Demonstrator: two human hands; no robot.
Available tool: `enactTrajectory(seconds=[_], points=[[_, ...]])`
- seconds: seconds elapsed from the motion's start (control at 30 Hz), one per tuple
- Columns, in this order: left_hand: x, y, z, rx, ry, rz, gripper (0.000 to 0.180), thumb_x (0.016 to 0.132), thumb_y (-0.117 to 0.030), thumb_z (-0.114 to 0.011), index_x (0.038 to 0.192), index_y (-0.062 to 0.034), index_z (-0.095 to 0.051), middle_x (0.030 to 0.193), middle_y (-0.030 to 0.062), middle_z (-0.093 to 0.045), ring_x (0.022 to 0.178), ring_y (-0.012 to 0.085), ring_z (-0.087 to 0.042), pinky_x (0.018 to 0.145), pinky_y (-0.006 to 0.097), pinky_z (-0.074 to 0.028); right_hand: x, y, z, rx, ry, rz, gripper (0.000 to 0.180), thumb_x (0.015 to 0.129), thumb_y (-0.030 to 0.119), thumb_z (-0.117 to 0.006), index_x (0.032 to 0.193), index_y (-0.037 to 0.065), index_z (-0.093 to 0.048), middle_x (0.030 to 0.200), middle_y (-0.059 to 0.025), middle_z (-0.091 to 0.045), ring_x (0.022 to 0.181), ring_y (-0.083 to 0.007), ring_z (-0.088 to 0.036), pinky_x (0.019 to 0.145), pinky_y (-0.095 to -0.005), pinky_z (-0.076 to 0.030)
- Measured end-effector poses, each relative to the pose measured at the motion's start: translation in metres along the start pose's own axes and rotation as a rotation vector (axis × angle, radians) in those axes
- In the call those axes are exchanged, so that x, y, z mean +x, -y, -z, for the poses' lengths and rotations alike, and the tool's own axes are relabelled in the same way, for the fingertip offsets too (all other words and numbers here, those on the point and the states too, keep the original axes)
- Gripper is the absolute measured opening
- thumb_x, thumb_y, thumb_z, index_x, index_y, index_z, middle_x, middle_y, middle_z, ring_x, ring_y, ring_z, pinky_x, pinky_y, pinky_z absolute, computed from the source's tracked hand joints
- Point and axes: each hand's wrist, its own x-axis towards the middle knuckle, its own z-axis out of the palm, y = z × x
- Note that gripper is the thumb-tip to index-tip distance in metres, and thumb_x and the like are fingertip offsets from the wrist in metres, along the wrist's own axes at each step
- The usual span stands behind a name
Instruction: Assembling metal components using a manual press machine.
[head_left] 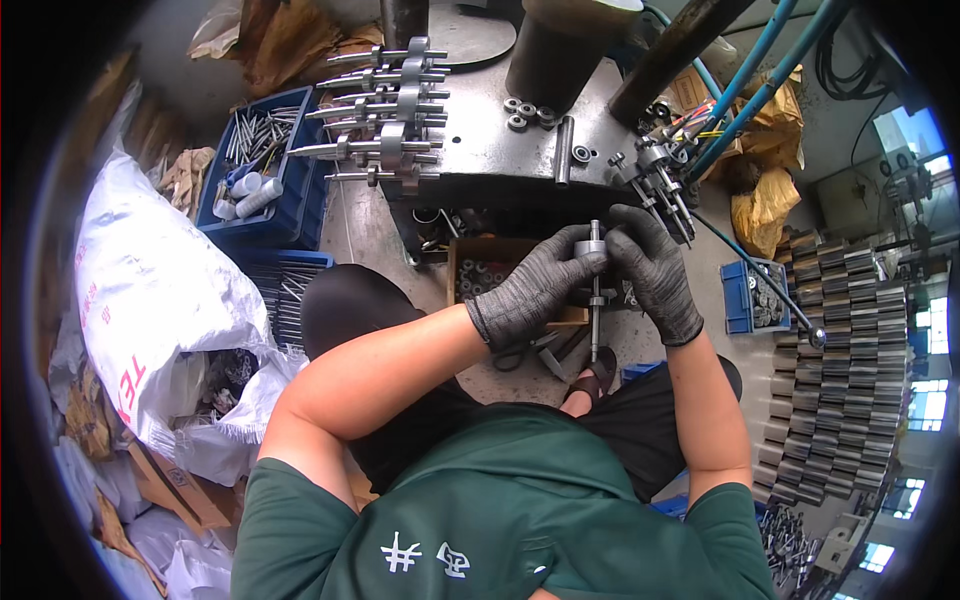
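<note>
Upright in front of my body is a steel shaft (pixel 596 325) with a round metal collar (pixel 590 247) near its upper end. My left hand (pixel 535 285), in a dark grey knit glove, is closed on the shaft, its thumb lying against the collar. Close beside it on the right, my gloved right hand (pixel 655 275) has its fingers curled in toward the shaft's top. Whatever those fingers hold is hidden. Beyond the hands, a metal bench (pixel 490 150) carries several ring bearings (pixel 517 122), a short steel rod (pixel 565 150) and a single bearing (pixel 581 154).
Several collared shafts (pixel 400 150) line the bench's left side; more shafts (pixel 660 180) stand at its right. Blue bins (pixel 310 215) and a white sack (pixel 160 290) sit left. On the right are a ball-ended lever (pixel 817 338), a blue parts bin (pixel 738 300) and stacked metal cylinders (pixel 840 380).
</note>
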Motion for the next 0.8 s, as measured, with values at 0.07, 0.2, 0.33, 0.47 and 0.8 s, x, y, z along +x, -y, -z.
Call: enactTrajectory(seconds=[0.07,0.2,0.33,0.47,0.8], points=[[0.006,0.003,-0.001,-0.085,-0.099,0.035,0.057,0.096,-0.025,-0.073,0.142,-0.0077,-0.045,0.117,0.0111,-0.064,0.101,0.0193,-0.069,0.091,0.035,-0.057,0.020,0.003,0.008,0.060,-0.038,-0.095,0.043,0.095,0.026,-0.072,0.130,0.004,-0.062,0.103,-0.0057,-0.069,0.087,-0.0144,-0.066,0.078,-0.0292,-0.054],[0.014,-0.009,0.014,-0.216,-0.215,-0.049,0.051,0.095,-0.021,-0.074,0.136,-0.0087,-0.046,0.111,0.0098,-0.064,0.092,0.0195,-0.069,0.075,0.035,-0.060,0.076,-0.002,0.003,-0.172,-0.133,-0.108,0.041,0.096,0.033,-0.069,0.125,0.003,-0.066,0.096,-0.0107,-0.071,0.083,-0.0185,-0.069,0.077,-0.0332,-0.056],[0.012,-0.031,0.015,-0.258,-0.244,-0.141,0.055,0.095,-0.022,-0.073,0.140,-0.0137,-0.043,0.116,0.0106,-0.063,0.095,0.0200,-0.068,0.073,0.033,-0.059,0.137,-0.008,-0.007,-0.802,-0.036,0.069,0.057,0.091,0.046,-0.066,0.132,0.006,-0.062,0.111,-0.0249,-0.071,0.105,-0.0396,-0.070,0.090,-0.0469,-0.055],[0.001,-0.047,0.010,-0.353,-0.231,-0.180,0.050,0.097,-0.030,-0.068,0.138,-0.0115,-0.048,0.117,0.0104,-0.065,0.095,0.0198,-0.068,0.073,0.031,-0.059,0.160,0.032,-0.049,-1.187,0.219,-0.199,0.067,0.093,0.050,-0.055,0.145,0.010,-0.049,0.113,-0.0236,-0.072,0.109,-0.0385,-0.069,0.094,-0.0477,-0.053],[0.005,-0.056,0.023,-0.743,-0.068,-0.036,0.038,0.096,-0.034,-0.062,0.117,-0.0026,-0.065,0.103,0.0106,-0.071,0.090,0.0207,-0.070,0.074,0.032,-0.061,0.179,-0.038,-0.041,-0.384,-0.017,-0.275,0.054,0.091,0.034,-0.069,0.132,0.001,-0.056,0.103,-0.0184,-0.073,0.094,-0.0275,-0.072,0.080,-0.0410,-0.056]])
